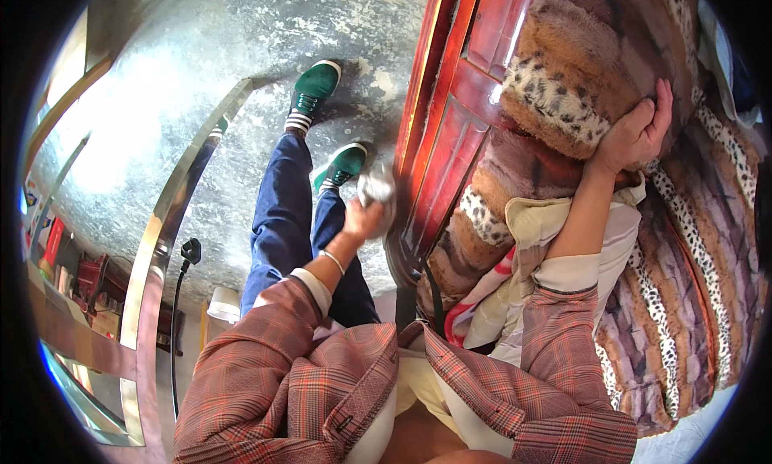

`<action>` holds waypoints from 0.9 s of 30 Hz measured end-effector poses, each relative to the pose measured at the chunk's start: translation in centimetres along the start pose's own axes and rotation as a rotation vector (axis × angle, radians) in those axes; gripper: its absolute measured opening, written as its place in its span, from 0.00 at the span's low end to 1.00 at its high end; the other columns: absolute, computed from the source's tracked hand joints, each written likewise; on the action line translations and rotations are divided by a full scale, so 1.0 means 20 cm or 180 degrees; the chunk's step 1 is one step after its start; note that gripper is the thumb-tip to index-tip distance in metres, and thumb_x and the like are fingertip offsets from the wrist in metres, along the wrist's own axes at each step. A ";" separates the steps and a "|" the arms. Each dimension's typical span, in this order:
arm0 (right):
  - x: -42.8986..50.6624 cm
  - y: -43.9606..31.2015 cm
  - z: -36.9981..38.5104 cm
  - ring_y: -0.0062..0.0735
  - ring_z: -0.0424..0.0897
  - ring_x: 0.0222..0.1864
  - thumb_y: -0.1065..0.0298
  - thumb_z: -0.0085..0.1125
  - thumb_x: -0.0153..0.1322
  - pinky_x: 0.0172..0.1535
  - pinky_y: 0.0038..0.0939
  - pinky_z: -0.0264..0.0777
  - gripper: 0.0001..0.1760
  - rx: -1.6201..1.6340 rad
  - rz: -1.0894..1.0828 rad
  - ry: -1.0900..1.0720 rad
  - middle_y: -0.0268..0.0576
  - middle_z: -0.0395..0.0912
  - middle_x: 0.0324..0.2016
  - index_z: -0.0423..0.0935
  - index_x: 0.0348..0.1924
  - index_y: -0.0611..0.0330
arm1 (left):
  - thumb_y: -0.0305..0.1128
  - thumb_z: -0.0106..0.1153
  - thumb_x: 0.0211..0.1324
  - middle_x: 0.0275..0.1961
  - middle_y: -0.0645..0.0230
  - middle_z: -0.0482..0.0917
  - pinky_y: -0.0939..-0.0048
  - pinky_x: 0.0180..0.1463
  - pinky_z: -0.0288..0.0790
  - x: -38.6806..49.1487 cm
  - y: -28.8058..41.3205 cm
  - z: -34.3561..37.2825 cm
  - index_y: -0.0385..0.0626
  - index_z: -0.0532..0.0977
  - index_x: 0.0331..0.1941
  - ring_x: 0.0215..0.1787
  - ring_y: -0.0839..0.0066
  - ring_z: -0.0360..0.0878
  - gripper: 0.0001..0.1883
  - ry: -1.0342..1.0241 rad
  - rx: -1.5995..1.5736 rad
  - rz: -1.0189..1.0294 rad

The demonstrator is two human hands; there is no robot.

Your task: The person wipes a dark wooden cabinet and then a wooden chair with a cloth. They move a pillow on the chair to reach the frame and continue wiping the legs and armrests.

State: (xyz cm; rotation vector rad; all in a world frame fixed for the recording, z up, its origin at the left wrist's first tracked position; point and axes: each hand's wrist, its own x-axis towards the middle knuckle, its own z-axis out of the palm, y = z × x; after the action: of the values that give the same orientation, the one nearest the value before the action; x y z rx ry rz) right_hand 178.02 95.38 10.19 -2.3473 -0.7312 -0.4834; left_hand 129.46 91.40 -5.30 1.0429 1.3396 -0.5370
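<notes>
My left hand [364, 220] is closed around a grey-white object [376, 186], too blurred by motion to identify. It is held beside a glossy red lacquered wooden panel [445, 162], above my shoe. Over on the right, my right hand [634, 133] lies against a brown plush cover with leopard-spot bands [558, 96]. Its fingers point away from me, with the thumb apart, and nothing is seen in its grasp. Beneath that forearm is a crumpled cream cloth [621, 223]. A red-and-white fabric [482, 295] shows beside it.
More striped plush covering [681, 307] spreads along the right. A shiny metal frame [154, 241] curves up on the left, with a black plug [191, 251] and cord nearby. A white container [224, 304] stands by my leg. The floor [241, 30] is worn and mottled.
</notes>
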 end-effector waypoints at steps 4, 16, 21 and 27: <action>-0.01 0.04 -0.02 0.44 0.79 0.53 0.71 0.49 0.69 0.57 0.36 0.70 0.17 -0.0125 -0.0157 0.0135 0.50 0.81 0.52 0.83 0.46 0.64 | 0.30 0.54 0.62 0.35 0.76 0.79 0.75 0.32 0.70 0.31 1.06 -0.20 0.41 0.78 0.46 0.32 0.84 0.73 0.11 0.0301 -0.1325 0.1873; 0.00 0.04 0.01 0.45 0.80 0.50 0.69 0.51 0.67 0.54 0.39 0.72 0.16 0.0008 -0.0217 0.0347 0.48 0.82 0.49 0.84 0.43 0.61 | 0.32 0.70 0.42 0.58 0.45 0.67 0.50 0.63 0.63 -0.32 0.60 0.16 0.43 0.71 0.57 0.58 0.45 0.68 0.33 0.0026 0.0485 0.2354; -0.01 0.09 0.02 0.45 0.80 0.50 0.67 0.51 0.67 0.53 0.40 0.72 0.16 0.0096 -0.0327 0.0347 0.48 0.82 0.49 0.84 0.43 0.60 | 0.27 0.66 0.42 0.61 0.43 0.68 0.49 0.58 0.68 -0.08 0.89 0.16 0.43 0.72 0.57 0.60 0.41 0.67 0.32 0.0559 0.0282 0.3383; 0.00 0.07 0.03 0.44 0.80 0.49 0.69 0.51 0.67 0.52 0.38 0.73 0.16 -0.0029 -0.0345 0.0378 0.48 0.82 0.48 0.84 0.43 0.60 | 0.26 0.66 0.35 0.49 0.49 0.71 0.51 0.52 0.68 -0.11 1.14 0.03 0.45 0.75 0.50 0.49 0.46 0.69 0.29 0.0472 0.0807 0.3494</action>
State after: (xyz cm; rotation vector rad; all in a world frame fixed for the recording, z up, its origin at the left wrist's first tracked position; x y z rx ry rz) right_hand 178.85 94.88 9.15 -2.2736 -0.8044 -0.6685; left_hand 148.16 101.13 3.44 1.8405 0.6429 0.2154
